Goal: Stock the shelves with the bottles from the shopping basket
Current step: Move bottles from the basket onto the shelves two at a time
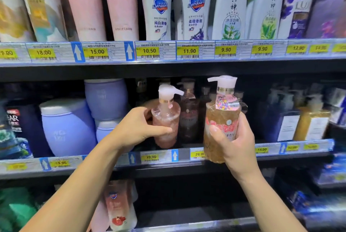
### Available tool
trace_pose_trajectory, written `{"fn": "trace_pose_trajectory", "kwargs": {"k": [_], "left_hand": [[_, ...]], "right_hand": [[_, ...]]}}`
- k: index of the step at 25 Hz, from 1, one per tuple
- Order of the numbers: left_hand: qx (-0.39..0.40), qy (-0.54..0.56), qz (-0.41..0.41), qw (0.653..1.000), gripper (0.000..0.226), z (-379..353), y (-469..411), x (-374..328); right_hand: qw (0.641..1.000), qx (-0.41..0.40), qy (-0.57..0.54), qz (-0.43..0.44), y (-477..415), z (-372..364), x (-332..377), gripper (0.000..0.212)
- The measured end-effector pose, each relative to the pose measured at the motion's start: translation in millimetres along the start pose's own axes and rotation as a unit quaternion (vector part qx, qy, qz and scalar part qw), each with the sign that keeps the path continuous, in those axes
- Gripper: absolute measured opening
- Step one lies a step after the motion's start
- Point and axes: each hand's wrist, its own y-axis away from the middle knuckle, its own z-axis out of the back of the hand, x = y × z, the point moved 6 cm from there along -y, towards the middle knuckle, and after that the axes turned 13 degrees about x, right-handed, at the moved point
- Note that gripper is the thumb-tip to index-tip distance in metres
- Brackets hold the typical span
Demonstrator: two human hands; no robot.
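Note:
My left hand (139,126) grips a pink pump bottle (165,119) that stands at the front of the middle shelf (280,152), its spout pointing right. My right hand (236,138) holds an amber pump bottle (221,117) with a pink flowered label, upright, in front of the shelf's edge and just right of the pink one. Its base hangs over the price strip. Its spout points left. More dark pump bottles (188,113) stand in the shadow behind both. The shopping basket is not in view.
Lilac tubs (67,126) crowd the middle shelf on the left. Gold and dark blue pump bottles (311,119) stand on the right. The upper shelf (168,63) is packed with tall bottles. A pink-and-white bottle (118,205) stands on the lower shelf.

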Motion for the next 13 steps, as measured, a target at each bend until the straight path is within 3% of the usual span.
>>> {"fn": "trace_pose_trajectory", "kwargs": {"k": [4,9,13], "left_hand": [[-0.003,0.015,0.016,1.0,0.05,-5,0,2],[-0.019,0.038,0.049,0.998,0.036,-3,-4,14],[0.007,0.039,0.05,0.998,0.043,-6,-9,17]], "right_hand": [[1.0,-0.001,0.011,0.0,1,6,1,0.062],[1.0,0.014,0.018,0.006,-2,6,0,0.057],[0.999,0.025,0.013,0.018,-3,2,-1,0.054]]}}
